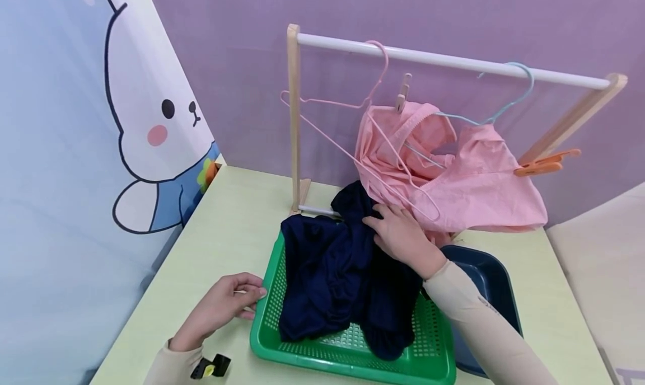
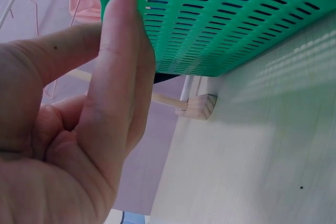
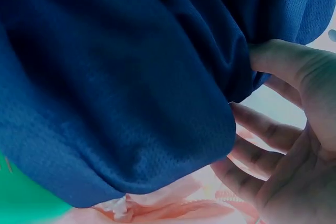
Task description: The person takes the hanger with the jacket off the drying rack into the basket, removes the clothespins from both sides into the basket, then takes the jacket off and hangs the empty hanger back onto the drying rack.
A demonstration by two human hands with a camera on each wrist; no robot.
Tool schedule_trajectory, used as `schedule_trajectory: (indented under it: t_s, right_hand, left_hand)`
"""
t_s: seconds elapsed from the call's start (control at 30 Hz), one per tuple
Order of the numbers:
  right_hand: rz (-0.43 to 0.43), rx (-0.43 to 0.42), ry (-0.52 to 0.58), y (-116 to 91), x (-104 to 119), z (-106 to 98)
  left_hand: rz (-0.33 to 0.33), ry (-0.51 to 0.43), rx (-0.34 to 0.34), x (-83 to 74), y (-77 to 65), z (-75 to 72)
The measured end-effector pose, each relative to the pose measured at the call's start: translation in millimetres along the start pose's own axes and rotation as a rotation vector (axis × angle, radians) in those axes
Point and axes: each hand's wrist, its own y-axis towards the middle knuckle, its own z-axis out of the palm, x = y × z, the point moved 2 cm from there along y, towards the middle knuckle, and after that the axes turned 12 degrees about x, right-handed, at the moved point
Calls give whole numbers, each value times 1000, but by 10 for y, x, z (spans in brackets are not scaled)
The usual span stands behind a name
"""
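Note:
A dark navy garment (image 1: pixel 322 284) lies bunched in a green perforated basket (image 1: pixel 438 362), its upper end lifted at the far rim. My right hand (image 1: pixel 400 236) grips that upper part; in the right wrist view the thumb (image 3: pixel 273 56) lies against the navy cloth (image 3: pixel 121 87), with fingertips at its lower edge. My left hand (image 1: pixel 229 301) holds the basket's left rim. From the left wrist view, a finger (image 2: pixel 118 40) presses the basket's outer side (image 2: pixel 189 19) near the rim.
Behind the basket stands a rack with a white bar (image 1: pixel 443 60). From it hang a bare pink hanger (image 1: pixel 332 102) and a blue hanger (image 1: pixel 504 108) carrying a pink garment (image 1: pixel 484 189), with wooden (image 1: pixel 403 94) and orange clothespins (image 1: pixel 544 165) clipped on. A dark blue basin (image 1: pixel 504 295) sits at right.

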Motion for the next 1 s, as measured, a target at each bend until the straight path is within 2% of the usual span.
schedule_trajectory:
  t_s: [0.2,0.53,0.7,0.87,1.0]
  right_hand:
    - [14,-27,-18,10,18,16]
    - [-46,-208,16,-72,113,-29]
    - [-91,-302,82,-240,268,-189]
    - [-121,-347,145,-515,476,-441]
    - [-154,-433,159,-711,636,-633]
  left_hand:
    - [14,3,-3,-8,-5,-2]
    - [-5,0,-10,-8,-12,13]
    - [-8,-3,-6,-8,-6,17]
    - [-8,-8,-4,-6,-2,25]
    - [-5,-11,-6,-9,-3,32]
